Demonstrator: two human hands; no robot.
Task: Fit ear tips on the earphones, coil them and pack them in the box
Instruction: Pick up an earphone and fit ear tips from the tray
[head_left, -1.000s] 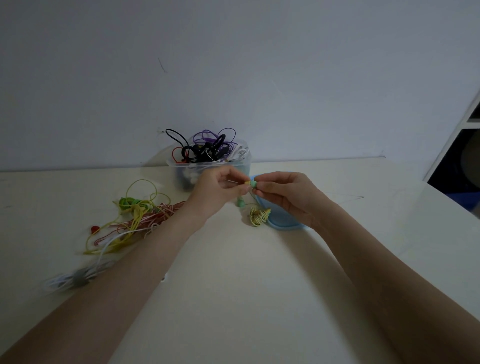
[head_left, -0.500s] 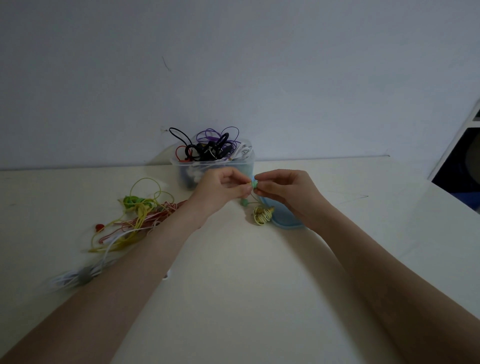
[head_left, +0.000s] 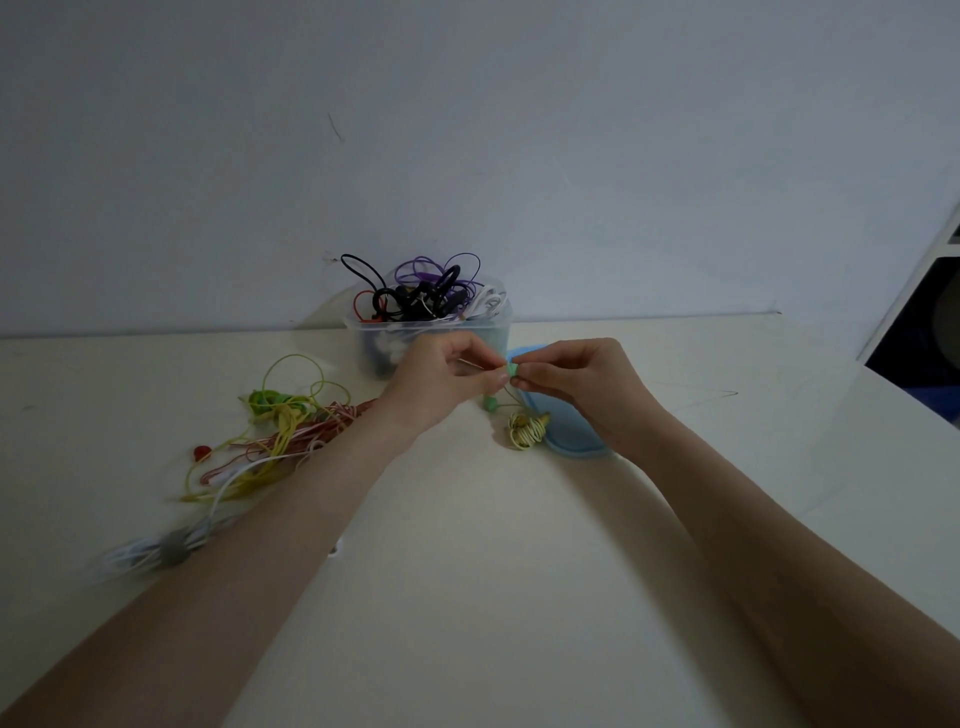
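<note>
Taking the clear plastic box (head_left: 431, 338) at the back of the table (head_left: 467, 571) as the landmark: far to its left and nearer the camera lies a white cable bundle (head_left: 171, 545) with a grey wrap, blurred. Closer to the box, still on its left, a loose tangle of yellow, green and red earphones (head_left: 280, 431) spreads over the table. The box itself is full of black, purple, red and white earphone cables that rise above its rim. Just in front of the box the left hand (head_left: 441, 379) has its fingers curled, pinching a small green earbud (head_left: 512, 370) from the left; the right hand (head_left: 576, 379) pinches the same earbud from the right, fingertips of both nearly meeting. Below them a second green earbud (head_left: 489, 402) hangs, and a coiled yellow cable (head_left: 527, 431) lies on the table. To the box's front right, a blue lid (head_left: 561, 426) lies flat, partly under the right hand.
</note>
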